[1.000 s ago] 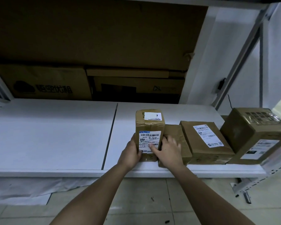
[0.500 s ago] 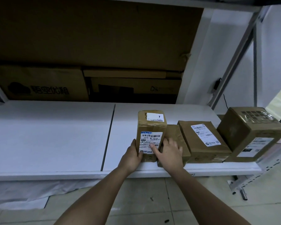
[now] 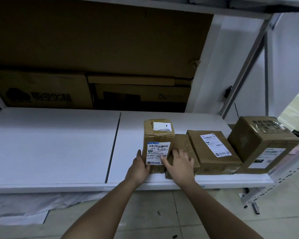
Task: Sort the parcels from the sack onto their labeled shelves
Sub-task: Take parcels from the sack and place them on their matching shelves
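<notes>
Head view shows the tall parcel standing upright on the white shelf, long axis vertical, shipping label facing the person, touching the low parcel at the left end of a row with the flat parcel and the cube box. Left hand grips its lower left edge while the right hand lies with spread fingers across its lower right corner and the low parcel, thumb on the label. Placement looks nearly done; next, I judge, comes a final nudge square, then letting go without tipping it.
</notes>
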{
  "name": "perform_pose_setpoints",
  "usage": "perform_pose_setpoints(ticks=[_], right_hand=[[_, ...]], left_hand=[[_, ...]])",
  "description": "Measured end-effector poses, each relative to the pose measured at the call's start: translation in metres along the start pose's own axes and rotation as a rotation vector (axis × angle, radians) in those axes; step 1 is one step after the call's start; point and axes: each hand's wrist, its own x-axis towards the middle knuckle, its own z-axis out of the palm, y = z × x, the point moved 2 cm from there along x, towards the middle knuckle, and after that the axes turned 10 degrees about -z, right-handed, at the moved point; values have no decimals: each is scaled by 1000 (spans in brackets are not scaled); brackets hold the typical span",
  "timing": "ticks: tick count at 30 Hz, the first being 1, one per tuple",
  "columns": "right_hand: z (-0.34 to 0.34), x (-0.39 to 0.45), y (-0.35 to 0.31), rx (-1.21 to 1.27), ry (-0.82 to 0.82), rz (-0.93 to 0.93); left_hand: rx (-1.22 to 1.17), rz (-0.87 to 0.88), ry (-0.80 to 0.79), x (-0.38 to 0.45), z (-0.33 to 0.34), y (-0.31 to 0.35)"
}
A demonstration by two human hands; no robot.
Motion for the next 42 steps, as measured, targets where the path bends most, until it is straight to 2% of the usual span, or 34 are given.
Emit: perform_pose_setpoints(ticks=[8,11,14,20,26,30,34,42], right_hand=[[-1,-27,-3,90,259,55],[-10,-47,-10,189,243,101],[-36,-59,-31,250,124,85],[-122,-48,-108,245,-315,-97],[-232,-42,-218,183,-677,-219],[-311,-37,-308,193,-767,-348],[-362,-38,-398,210,-826,-509],[-377,-78,-571,169,-922,-795]], left_hand=[[60,-113,14,-7,-9,-8],[57,-184,-19,-26,-25,-12],[63,-290,-53,-53,-59,-4],[65,-442,-91,-123,-158,48],[-98,-581,55,-217,-280,110],[-119,-672,187,-283,-373,144],[-208,-769,321,-347,-447,152],[-335,-980,551,-473,-561,75]])
